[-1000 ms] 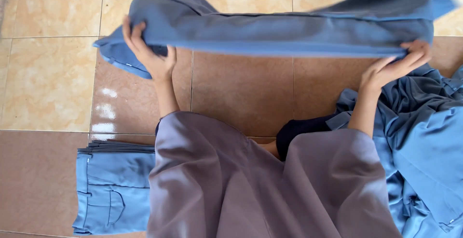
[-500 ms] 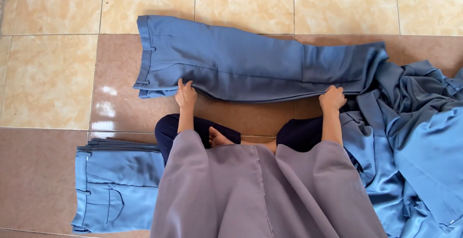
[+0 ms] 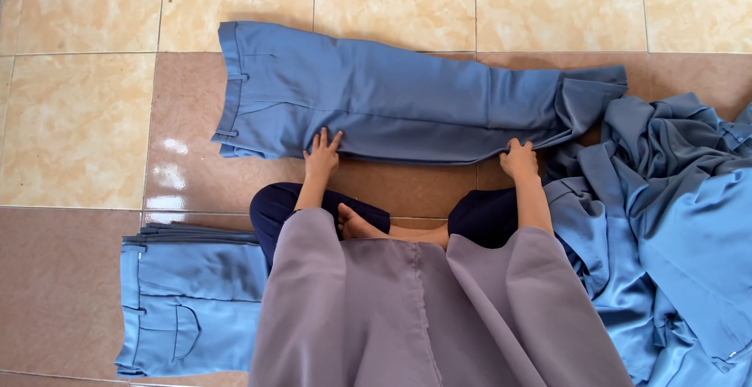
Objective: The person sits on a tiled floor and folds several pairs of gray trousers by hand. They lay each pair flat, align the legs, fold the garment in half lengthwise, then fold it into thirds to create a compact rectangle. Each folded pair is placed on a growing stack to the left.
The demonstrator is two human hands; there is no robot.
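A pair of blue trousers [image 3: 392,97] lies flat on the tiled floor in front of me, waistband at the left, leg ends at the right. My left hand [image 3: 321,156] rests flat with fingers spread on the trousers' near edge, close to the seat. My right hand [image 3: 518,158] is curled on the near edge of the leg, pinching the cloth. Wide grey-mauve sleeves [image 3: 415,309] cover both my forearms. My bare foot [image 3: 356,224] and dark trouser legs show below the hands.
A stack of folded blue trousers [image 3: 188,301] sits at my lower left. A loose heap of blue garments [image 3: 674,230] fills the right side, touching the spread trousers' leg ends. Beige and brown floor tiles [image 3: 78,121] lie around.
The trousers were held up in the air between both hands; they now lie spread flat on the floor, and both hands have come down to the near edge.
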